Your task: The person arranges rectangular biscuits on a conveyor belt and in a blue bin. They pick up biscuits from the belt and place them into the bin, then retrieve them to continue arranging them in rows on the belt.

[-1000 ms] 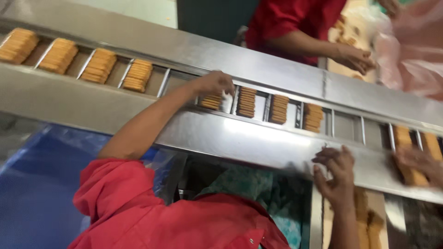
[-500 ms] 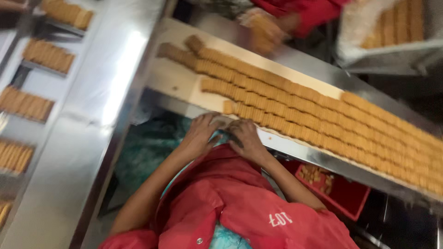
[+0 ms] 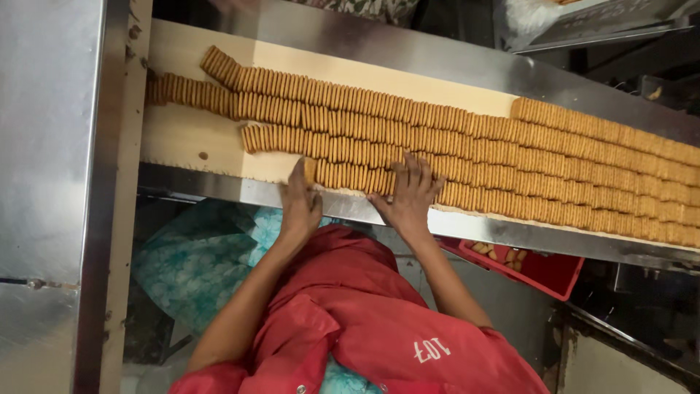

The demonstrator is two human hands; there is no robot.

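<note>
Tan biscuits stand on edge in long packed rows (image 3: 452, 138) across a pale belt (image 3: 189, 138), which runs between a steel rim on the near side (image 3: 510, 232) and a steel wall on the far side. The person in the red coat (image 3: 364, 321) leans over that rim with both hands in the nearest row. The left hand (image 3: 301, 198) is at the row's open end, fingers curled loosely round the last few biscuits, the thumb side pressed against the end biscuit (image 3: 310, 171), which stands a little proud of the rest. The right hand (image 3: 410, 191) lies flat and open on top of the same row further along, fingers spread, palm partly on the rim. Between the two hands sits a short stretch of biscuits (image 3: 350, 177), bracketed on both sides. To my eye the work is parting off or squaring up that stretch, and doing it well looks a matter of keeping the pressure even from both ends so the stack stays upright and tight; a squeeze from one side alone would likely fan the biscuits over or push them into the next row (image 3: 328, 146), which touches this one. Keeping the spread fingers low and level should help too. Below the rim, to the right, a red crate (image 3: 539, 266) holds a few loose biscuits, and a broad steel surface (image 3: 44, 146) fills the left.
</note>
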